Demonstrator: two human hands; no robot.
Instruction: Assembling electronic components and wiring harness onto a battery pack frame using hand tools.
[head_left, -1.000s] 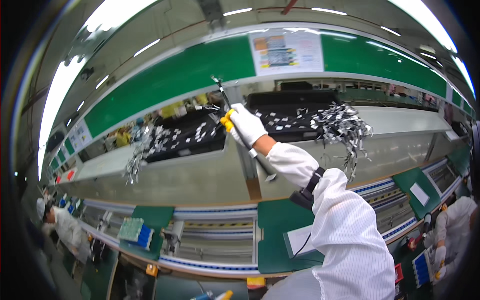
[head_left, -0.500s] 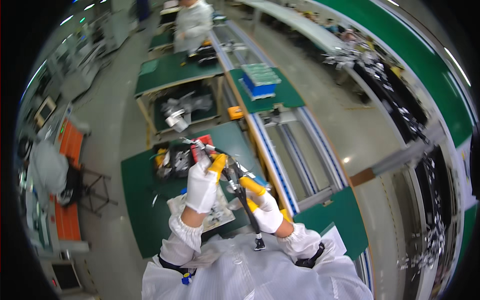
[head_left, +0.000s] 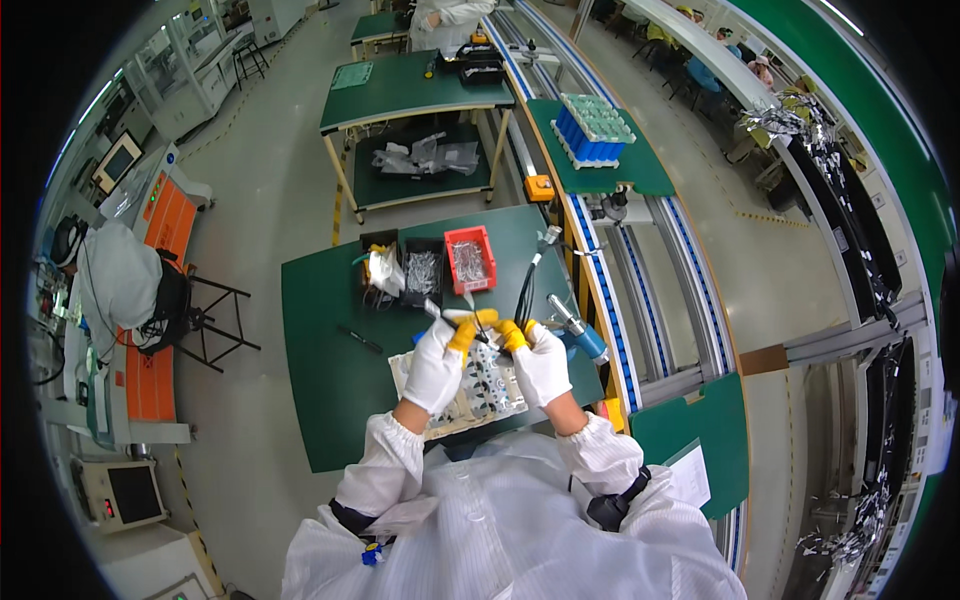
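My left hand [head_left: 437, 368] and my right hand [head_left: 541, 368] wear white gloves with yellow fingertips. They meet close together over the green table, both closed in a pinch. A black cable harness [head_left: 527, 290] rises from the right hand's fingers, its connector end [head_left: 550, 236] pointing away from me. Between the two hands runs a thin dark part of the harness, which the left fingertips pinch. A slim grey-and-dark piece sticks out beside the left thumb; its kind is unclear. Under the hands lies a patterned cloth [head_left: 448, 412], partly covered by them.
Beyond the hands stand a red bin [head_left: 488, 238] of small metal parts and two black bins [head_left: 408, 297]. A blue-and-silver tool [head_left: 590, 342] lies right, a dark pen [head_left: 360, 340] left. The conveyor rail [head_left: 612, 310] borders the table; a blue block stack [head_left: 590, 140] stands farther along.
The harness, which hung down toward my body, now points away from me. My hands have come level and closer together. The view has shifted, showing the bins more clearly.
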